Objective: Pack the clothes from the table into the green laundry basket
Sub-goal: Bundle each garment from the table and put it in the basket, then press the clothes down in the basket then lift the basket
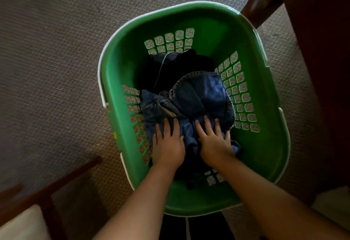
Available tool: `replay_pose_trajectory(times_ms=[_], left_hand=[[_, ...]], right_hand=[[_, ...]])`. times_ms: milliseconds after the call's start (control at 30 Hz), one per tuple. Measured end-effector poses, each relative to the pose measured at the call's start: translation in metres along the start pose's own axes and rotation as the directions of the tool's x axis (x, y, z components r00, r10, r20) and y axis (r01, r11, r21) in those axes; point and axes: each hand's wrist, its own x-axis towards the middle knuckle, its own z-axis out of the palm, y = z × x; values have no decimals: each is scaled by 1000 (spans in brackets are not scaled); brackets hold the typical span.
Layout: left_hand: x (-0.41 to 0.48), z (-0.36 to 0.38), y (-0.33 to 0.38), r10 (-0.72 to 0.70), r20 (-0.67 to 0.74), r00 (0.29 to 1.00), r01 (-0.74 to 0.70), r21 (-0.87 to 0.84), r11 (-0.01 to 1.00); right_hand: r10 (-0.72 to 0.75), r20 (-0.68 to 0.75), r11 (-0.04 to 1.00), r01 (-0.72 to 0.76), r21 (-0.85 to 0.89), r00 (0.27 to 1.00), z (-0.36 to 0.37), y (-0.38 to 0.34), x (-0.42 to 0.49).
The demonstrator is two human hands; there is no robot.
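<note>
At the far left, low in the view, a chair (28, 211) with a dark wooden frame and a pale seat stands on the carpet (47, 69); its upper rail runs diagonally toward the basket's near-left corner and stops short of it. Above the chair a broad stretch of carpet lies open to the left of the basket.

The green basket (265, 164) sits on the carpet in the middle, seen from straight above, its white-edged rim forming a rounded rectangle. Its walls are pierced with grids of holes on all four sides. Inside, a dark garment (170, 67) lies toward the far wall, and crumpled jeans (200, 95) lie on top of it, nearer, reaching almost to the left and right walls. Bare green wall shows all round above the clothes, widest at the far end and the right.

The left hand (167, 145) rests flat on the near-left part of the jeans, fingers straight and slightly spread, gripping nothing. Just beside it, the right hand (216, 143) presses the jeans the same way, fingers extended and fanned. Both forearms cross over the near rim.

To the right, a dark wooden table (322, 50) stands close to the basket's far-right corner; whether they touch I cannot tell. A narrow strip of carpet runs between the basket's right rim and the table.
</note>
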Motion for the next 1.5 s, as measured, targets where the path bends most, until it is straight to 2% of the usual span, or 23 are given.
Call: replay_pose_trajectory(times_ms=[200, 333, 400, 467, 600, 667, 800, 900, 1033, 1267, 1367, 1500], left_hand=[[28, -5, -2, -34, 178, 983, 29, 33, 999], [23, -39, 0, -46, 260, 965, 54, -24, 998], [12, -63, 4, -15, 216, 976, 28, -57, 998], [-8, -89, 9, 42, 104, 994, -32, -94, 995], [-49, -140, 28, 138, -100, 985, -155, -194, 969], [-67, -162, 40, 169, -148, 975, -197, -206, 958], [-106, -203, 63, 217, -198, 956, -260, -226, 939], [-136, -229, 77, 268, -246, 932, -322, -214, 922], [-174, -259, 90, 350, -312, 883, -415, -174, 893], [-208, -302, 86, 498, -299, 814, -550, -120, 827], [-210, -320, 80, 602, -244, 761, -630, -54, 775], [-210, -343, 72, 722, -180, 668, -735, -6, 678]], right_hand=[[-7, 71, 1000, 7, -2, 997, 1, 3, 18], [-20, 125, 1000, 17, 23, 992, -21, 2, 4], [-27, 132, 997, 18, 74, 991, -41, 0, -11], [-47, 86, 990, 35, 134, 995, -59, -4, -29], [-108, -145, 943, 147, 299, 984, -90, -16, -70], [-85, -234, 906, 172, 386, 969, -106, -24, -90], [-41, -299, 805, 208, 556, 953, -146, -39, -133], [-26, -369, 754, 260, 603, 929, -173, -45, -173], [7, -439, 739, 291, 608, 899, -199, -45, -218], [128, -512, 685, 298, 665, 849, -221, -63, -276], [206, -548, 684, 281, 673, 810, -227, -88, -287], [350, -555, 587, 285, 758, 755, -234, -123, -301]])
